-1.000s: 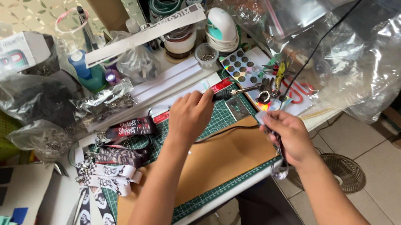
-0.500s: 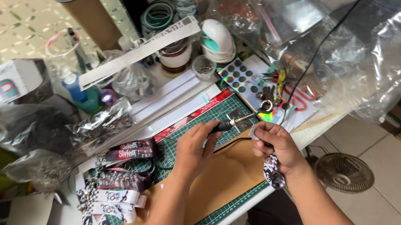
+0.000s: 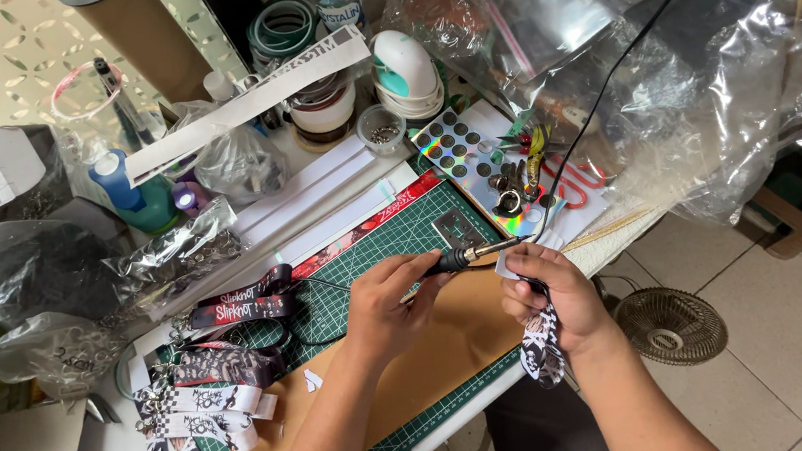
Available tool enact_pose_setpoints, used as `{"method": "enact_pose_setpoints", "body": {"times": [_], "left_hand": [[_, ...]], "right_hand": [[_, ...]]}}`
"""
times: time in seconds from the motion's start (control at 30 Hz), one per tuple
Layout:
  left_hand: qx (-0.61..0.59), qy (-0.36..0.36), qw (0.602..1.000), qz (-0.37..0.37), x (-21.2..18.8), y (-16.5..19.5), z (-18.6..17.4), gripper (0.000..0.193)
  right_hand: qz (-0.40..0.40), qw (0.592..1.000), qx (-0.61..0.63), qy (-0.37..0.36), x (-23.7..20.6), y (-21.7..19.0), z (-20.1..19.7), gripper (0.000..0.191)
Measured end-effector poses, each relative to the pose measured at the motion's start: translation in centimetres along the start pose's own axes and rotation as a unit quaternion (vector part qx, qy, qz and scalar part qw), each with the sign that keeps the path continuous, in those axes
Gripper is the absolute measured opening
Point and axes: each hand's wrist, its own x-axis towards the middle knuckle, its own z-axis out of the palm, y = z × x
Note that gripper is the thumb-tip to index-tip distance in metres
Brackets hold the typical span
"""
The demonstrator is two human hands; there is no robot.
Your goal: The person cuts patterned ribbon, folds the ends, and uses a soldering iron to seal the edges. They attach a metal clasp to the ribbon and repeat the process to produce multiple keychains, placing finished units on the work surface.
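My left hand (image 3: pixel 385 308) grips the dark handle of a corded soldering tool (image 3: pixel 470 255), its metal tip pointing right toward my other hand. My right hand (image 3: pixel 550 299) pinches the end of a black-and-white printed strap (image 3: pixel 542 350), which hangs down past my wrist. The tool's tip sits right at the strap end by my right fingers. Both hands hover over a brown sheet (image 3: pixel 436 352) lying on a green cutting mat (image 3: pixel 374 249).
More printed straps (image 3: pixel 209 398) pile at the mat's left. A tray of round metal parts (image 3: pixel 463 153), tape rolls (image 3: pixel 327 103), a blue bottle (image 3: pixel 130 191), a cardboard tube (image 3: pixel 143 38) and clear plastic bags (image 3: pixel 666 74) crowd the back. A small fan (image 3: pixel 679 325) stands on the tiled floor.
My left hand drew back from the far side of the mat with the tool and met my right hand, which rose and brought the strap end to the tip.
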Motion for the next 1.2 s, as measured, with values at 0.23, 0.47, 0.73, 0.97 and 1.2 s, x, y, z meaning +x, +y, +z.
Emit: {"method": "enact_pose_setpoints", "body": {"times": [0.23,0.47,0.73,0.97,1.2], "left_hand": [[0.001,0.001,1.0,0.013,-0.1,0.0,0.1,0.03],[-0.002,-0.011,1.0,0.003,-0.4,0.0,0.0,0.03],[-0.001,-0.016,1.0,0.006,-0.3,0.2,-0.1,0.03],[-0.003,-0.015,1.0,0.005,-0.2,0.4,0.0,0.028],[-0.006,-0.013,1.0,0.005,-0.1,0.5,0.0,0.026]], "right_hand": [[0.007,1.0,0.004,-0.007,-0.4,0.1,0.4,0.007],[0.009,1.0,0.018,0.003,-0.5,0.2,0.6,0.005],[0.01,0.999,0.051,-0.007,-0.3,0.5,0.3,0.004],[0.013,0.998,0.065,-0.007,-0.2,0.6,-0.5,0.004],[0.019,0.995,0.094,-0.013,-0.1,0.7,-0.8,0.004]]}}
